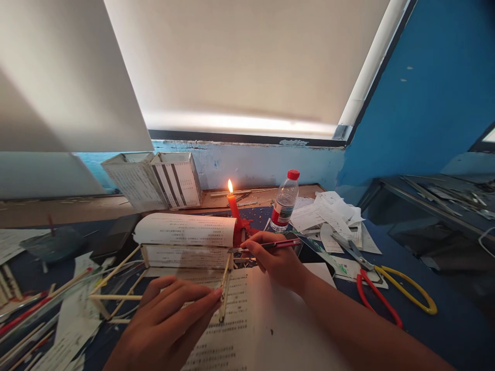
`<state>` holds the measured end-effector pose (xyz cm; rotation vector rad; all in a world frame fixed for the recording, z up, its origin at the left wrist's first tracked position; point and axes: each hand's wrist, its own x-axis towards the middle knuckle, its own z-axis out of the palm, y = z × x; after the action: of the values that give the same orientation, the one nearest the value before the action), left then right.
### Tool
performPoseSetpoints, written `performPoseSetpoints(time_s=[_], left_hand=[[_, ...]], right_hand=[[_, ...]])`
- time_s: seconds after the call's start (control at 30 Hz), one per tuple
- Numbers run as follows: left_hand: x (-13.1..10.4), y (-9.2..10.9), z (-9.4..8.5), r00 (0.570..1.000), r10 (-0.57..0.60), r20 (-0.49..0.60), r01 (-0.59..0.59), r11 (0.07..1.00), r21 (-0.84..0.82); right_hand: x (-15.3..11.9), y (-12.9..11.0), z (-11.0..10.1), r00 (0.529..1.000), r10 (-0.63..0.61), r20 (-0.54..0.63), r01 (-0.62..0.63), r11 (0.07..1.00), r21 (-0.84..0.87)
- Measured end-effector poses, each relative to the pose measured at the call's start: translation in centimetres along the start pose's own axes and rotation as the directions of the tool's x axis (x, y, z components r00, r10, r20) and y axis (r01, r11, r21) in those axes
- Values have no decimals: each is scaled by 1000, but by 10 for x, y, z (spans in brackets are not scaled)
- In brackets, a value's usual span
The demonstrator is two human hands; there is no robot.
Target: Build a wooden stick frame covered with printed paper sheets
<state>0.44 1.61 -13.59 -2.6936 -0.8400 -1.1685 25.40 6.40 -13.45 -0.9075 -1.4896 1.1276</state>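
A small frame of thin wooden sticks (116,297), covered at its back by printed paper (189,231), stands on an open printed sheet (232,337). My left hand (166,319) rests at the frame's front, its fingertips together at the upright end stick (223,293). In my right hand (276,260) is a thin dark-red pen-like tool (278,243), held in a pinch with its tip at the upper right corner of the paper-covered frame. Right behind, a lit red candle (233,206) stands in melted red wax.
A water bottle (285,201) and crumpled papers (328,214) are behind my right hand. Red-handled pliers and yellow-handled scissors (406,288) lie at the right. Two paper-covered boxes (176,180) stand at the back left. Sticks and a dark bowl (58,242) are at the left.
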Motion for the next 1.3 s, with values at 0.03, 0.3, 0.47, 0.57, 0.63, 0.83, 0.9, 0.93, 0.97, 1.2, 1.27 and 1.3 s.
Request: performPoseSetpoints(time_s=[0.03,0.3,0.47,0.57,0.63,0.83,0.9,0.93,0.97,1.2,1.27,1.3], left_hand=[[0,0,0,1000,-2,-2,2,1000,-2],[1,0,0,1000,12,-5,-12,1000,-15],[0,-1,2,1000,9,10,-9,1000,-14],[1,-1,2,1000,11,-3,-11,1000,-13],[1,0,2,1000,4,-4,-4,1000,-20],[2,1,0,1000,-11,-4,11,1000,-17],[3,2,-1,1000,-19,-7,18,1000,-14],[4,2,-1,1000,-22,-9,22,1000,-13],[4,2,-1,1000,-25,-11,25,1000,-14],[3,2,1,1000,-10,-11,10,1000,-22],[3,2,1,1000,-9,-8,9,1000,-23],[3,2,0,1000,-9,-7,9,1000,-23]], right_hand=[[0,0,0,1000,4,-1,-4,1000,7],[1,-4,1,1000,17,-3,-17,1000,10],[-2,-2,4,998,52,19,-52,998,21],[-7,-4,11,996,30,84,-29,1000,-8],[-9,-6,13,994,11,113,-6,999,-43],[-4,-1,4,1000,-5,31,8,996,-85],[-4,-1,2,999,18,50,-16,999,-49],[-5,-2,2,996,31,89,-29,999,-31],[-6,-4,3,990,38,133,-35,999,-21],[-12,-16,8,983,-16,182,24,999,-38],[-11,-15,7,986,-10,167,16,999,-34],[-10,-14,6,985,-3,172,9,999,-34]])
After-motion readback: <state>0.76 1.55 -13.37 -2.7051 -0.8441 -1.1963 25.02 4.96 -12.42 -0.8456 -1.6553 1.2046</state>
